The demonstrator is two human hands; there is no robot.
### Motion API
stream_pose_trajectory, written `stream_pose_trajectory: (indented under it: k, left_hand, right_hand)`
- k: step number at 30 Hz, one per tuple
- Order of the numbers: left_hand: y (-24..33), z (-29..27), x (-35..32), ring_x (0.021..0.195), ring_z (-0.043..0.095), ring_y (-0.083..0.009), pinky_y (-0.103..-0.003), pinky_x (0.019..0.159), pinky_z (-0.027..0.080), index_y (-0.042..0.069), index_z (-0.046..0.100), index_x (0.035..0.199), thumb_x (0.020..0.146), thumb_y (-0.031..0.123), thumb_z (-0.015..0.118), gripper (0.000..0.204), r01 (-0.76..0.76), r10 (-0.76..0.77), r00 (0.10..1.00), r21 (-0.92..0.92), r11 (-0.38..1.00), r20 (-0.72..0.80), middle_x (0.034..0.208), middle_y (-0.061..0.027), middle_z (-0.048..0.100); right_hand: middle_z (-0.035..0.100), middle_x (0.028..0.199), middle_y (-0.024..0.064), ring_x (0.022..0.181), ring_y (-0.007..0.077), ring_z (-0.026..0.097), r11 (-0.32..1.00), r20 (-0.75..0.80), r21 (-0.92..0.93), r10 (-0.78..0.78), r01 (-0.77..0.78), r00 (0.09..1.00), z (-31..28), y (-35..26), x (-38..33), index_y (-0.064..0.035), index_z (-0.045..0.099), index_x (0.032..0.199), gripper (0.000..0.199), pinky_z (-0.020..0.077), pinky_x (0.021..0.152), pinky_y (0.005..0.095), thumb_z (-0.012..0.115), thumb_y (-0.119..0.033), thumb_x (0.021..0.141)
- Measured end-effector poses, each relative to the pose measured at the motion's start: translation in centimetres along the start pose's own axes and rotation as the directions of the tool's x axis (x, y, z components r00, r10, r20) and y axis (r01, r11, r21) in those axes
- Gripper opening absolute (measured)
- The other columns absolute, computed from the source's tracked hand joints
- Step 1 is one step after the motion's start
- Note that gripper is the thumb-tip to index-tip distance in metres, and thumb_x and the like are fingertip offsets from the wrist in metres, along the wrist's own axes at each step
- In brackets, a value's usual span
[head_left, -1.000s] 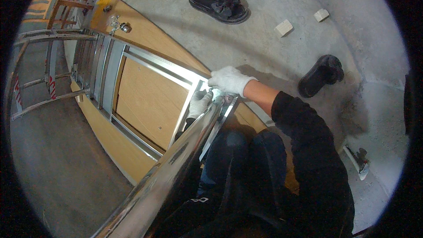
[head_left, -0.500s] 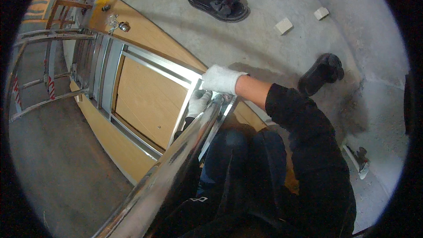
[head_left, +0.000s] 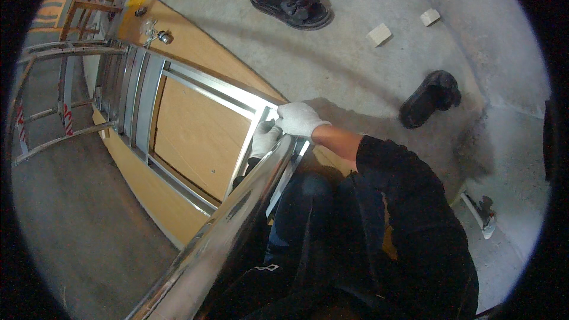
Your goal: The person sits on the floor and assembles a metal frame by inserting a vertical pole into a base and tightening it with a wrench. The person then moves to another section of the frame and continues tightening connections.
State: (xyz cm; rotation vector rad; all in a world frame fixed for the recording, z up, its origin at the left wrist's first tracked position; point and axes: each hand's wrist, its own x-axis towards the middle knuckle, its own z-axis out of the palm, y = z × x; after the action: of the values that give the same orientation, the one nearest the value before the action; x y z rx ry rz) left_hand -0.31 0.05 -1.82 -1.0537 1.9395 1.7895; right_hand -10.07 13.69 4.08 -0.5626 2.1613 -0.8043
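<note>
Head view: a shiny steel tube (head_left: 237, 225) runs from the bottom edge up to the hands and hides most of the left hand (head_left: 264, 139), so only its white-gloved back shows and I can't tell its grip. Right hand (head_left: 299, 118), also in a white glove, is curled closed over the near corner of the frame (head_left: 195, 86); fingertips are out of sight. Frame is silver metal channel, rectangular, lying flat on a tan board (head_left: 192, 136) on the concrete floor (head_left: 355, 65), its far end stacked with more rails near the board's far corner.
</note>
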Motion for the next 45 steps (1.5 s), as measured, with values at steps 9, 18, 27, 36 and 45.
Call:
stream_pose_trajectory:
  k: [9, 18, 27, 36, 45]
  left_hand:
    - [-0.7, -0.2, 0.3, 0.076, 0.057, -0.0145, -0.028, 0.067, 0.047, -0.009, 0.053, 0.111, 0.086, 0.016, 0.067, 0.038, 0.035, -0.033, 0.999, -0.093, 0.995, 0.022, 0.092, -0.0116, 0.062]
    - [-0.1, 0.2, -0.1, 0.077, 0.057, -0.0141, -0.027, 0.068, 0.047, -0.01, 0.051, 0.113, 0.086, 0.014, 0.066, 0.039, 0.038, -0.039, 0.999, -0.057, 0.998, -0.019, 0.095, -0.0122, 0.062]
    - [-1.8, -0.5, 0.8, 0.081, 0.058, -0.0156, -0.028, 0.072, 0.048, -0.009, 0.051, 0.114, 0.086, 0.016, 0.066, 0.04, 0.004, -0.002, 1.0, -0.127, 0.992, 0.013, 0.099, -0.0133, 0.062]
    - [-1.1, -0.5, 0.7, 0.079, 0.058, -0.0137, -0.028, 0.068, 0.047, -0.006, 0.055, 0.109, 0.086, 0.015, 0.065, 0.033, -0.054, 0.057, 0.998, -0.095, 0.994, 0.034, 0.094, -0.0112, 0.063]
    - [-1.6, -0.5, 0.9, 0.076, 0.059, -0.0146, -0.028, 0.065, 0.048, -0.004, 0.057, 0.107, 0.086, 0.012, 0.066, 0.028, -0.099, 0.104, 0.994, -0.125, 0.987, 0.036, 0.091, -0.0094, 0.064]
  right_hand:
    - [0.064, 0.093, 0.0154, 0.086, 0.0342, 0.063, 0.971, -0.024, -0.104, -0.219, 0.215, 0.975, -1.6, 1.4, -0.3, -0.0093, 0.064, 0.096, 0.024, 0.0488, 0.075, 0.0452, 0.05, -0.026, 0.087]
    - [0.059, 0.09, 0.0136, 0.087, 0.0323, 0.062, 0.825, 0.028, -0.428, -0.397, 0.37, 0.917, -2.5, 1.4, 0.4, -0.011, 0.065, 0.091, 0.019, 0.0502, 0.074, 0.0428, 0.052, -0.023, 0.084]
    - [0.06, 0.092, 0.0144, 0.09, 0.0328, 0.064, 0.777, 0.114, -0.486, -0.397, 0.4, 0.911, -2.6, -0.1, 0.4, -0.0101, 0.068, 0.092, 0.019, 0.0527, 0.076, 0.0406, 0.055, -0.018, 0.081]
    - [0.068, 0.08, 0.016, 0.075, 0.0323, 0.067, 0.863, 0.107, -0.351, -0.348, 0.363, 0.931, -3.4, -2.5, 0.7, -0.0028, 0.071, 0.081, 0.019, 0.054, 0.067, 0.0426, 0.059, -0.016, 0.074]
    - [0.067, 0.075, 0.0185, 0.07, 0.0312, 0.067, 0.542, 0.268, -0.597, -0.56, 0.592, 0.784, -2.0, -0.8, 2.0, -0.0001, 0.07, 0.074, 0.018, 0.054, 0.064, 0.0413, 0.059, -0.014, 0.073]
